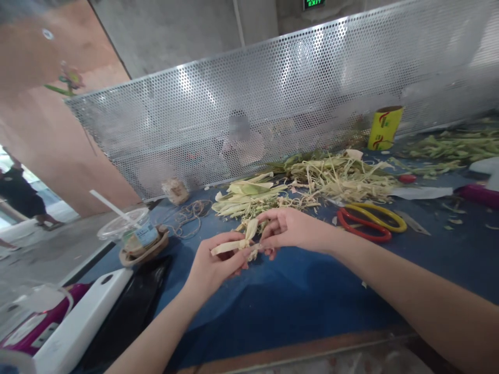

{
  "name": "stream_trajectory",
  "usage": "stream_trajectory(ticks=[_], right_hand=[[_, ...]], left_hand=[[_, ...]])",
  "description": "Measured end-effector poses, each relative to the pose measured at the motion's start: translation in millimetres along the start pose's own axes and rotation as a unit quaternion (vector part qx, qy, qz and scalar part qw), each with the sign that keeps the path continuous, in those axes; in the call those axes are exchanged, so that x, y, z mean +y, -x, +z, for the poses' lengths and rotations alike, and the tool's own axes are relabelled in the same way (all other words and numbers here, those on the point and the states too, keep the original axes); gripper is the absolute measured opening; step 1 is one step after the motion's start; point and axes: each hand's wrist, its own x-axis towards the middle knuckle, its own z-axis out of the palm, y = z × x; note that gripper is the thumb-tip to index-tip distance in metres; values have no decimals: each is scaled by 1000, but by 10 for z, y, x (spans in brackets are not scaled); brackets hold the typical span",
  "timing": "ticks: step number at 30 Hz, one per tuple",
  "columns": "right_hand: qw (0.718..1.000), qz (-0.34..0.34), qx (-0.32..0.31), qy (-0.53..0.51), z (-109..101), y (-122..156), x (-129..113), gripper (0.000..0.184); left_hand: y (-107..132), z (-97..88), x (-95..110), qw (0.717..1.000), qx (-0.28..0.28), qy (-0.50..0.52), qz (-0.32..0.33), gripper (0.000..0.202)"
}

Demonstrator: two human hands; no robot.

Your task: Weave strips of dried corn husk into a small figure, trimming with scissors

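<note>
Between my hands is a small bundle of pale corn husk (230, 247), folded or knotted at its middle, with one strip sticking up and another lying across my left fingers. My left hand (212, 265) grips it from the left, thumb pressed near the knot. From the right, my right hand (286, 231) pinches at the bundle with bent fingers; exactly which strip it holds is partly hidden. Just beyond lie a heap of husks (249, 195) and a larger pile of shredded husks (339, 176). Scissors with red and yellow handles (368, 223) rest beside my right forearm.
At left stand a plastic cup with straw (134, 228) in a cardboard holder, tangled twine (191, 215), and a white slab-like object (83, 322). A perforated metal screen (195, 124) borders the blue table (280, 301). A yellow roll (385, 129) stands back right. A person (239, 137) shows beyond the screen.
</note>
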Motion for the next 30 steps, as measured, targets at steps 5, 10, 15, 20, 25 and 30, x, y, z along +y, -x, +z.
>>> stream_trajectory(ticks=[5,10,15,20,25,30], right_hand=[[993,-43,48,100,36,-7,22,21],[988,-53,110,90,118,-1,33,16],[988,-60,131,48,94,17,-6,18],[986,-52,155,22,13,1,-11,24],[988,-9,147,-35,6,-24,34,33],[997,54,8,-46,79,-1,88,46]], left_hand=[[-14,-1,-45,994,-70,-64,58,23],[10,6,-18,990,-65,-98,76,27],[33,1,-7,990,-74,-95,75,23],[21,-13,-62,992,-106,-46,48,25],[21,-8,-54,993,-111,36,32,35],[43,10,26,990,-124,67,17,63]])
